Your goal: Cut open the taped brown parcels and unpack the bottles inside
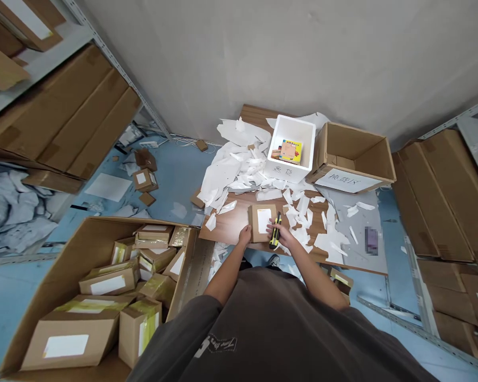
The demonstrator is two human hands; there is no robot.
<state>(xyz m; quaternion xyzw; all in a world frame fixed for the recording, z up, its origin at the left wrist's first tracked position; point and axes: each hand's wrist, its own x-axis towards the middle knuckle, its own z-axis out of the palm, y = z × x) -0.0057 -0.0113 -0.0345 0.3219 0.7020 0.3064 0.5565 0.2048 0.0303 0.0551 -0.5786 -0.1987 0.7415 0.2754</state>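
Note:
A small cardboard box [256, 233] with a white label [264, 219] lies at the front edge of the wooden table [242, 204]. My left hand [245, 234] is closed on the box's left side, some of its fingers hidden. My right hand [283, 236] grips a yellow and black utility knife [275, 237] at the box's right side. The knife lies over the box's right edge, pointing away from me. Whether its blade is out is too small to tell. Torn white paper [300, 220] is scattered beside and behind the box.
Behind stand a white foam box [271, 151] with colourful small packs [291, 150] inside and an open carton [321, 151] with a handwritten label. At my left, a big carton [83, 239] holds several taped parcels [107, 281]. Shelves with cartons [442, 196] flank both sides.

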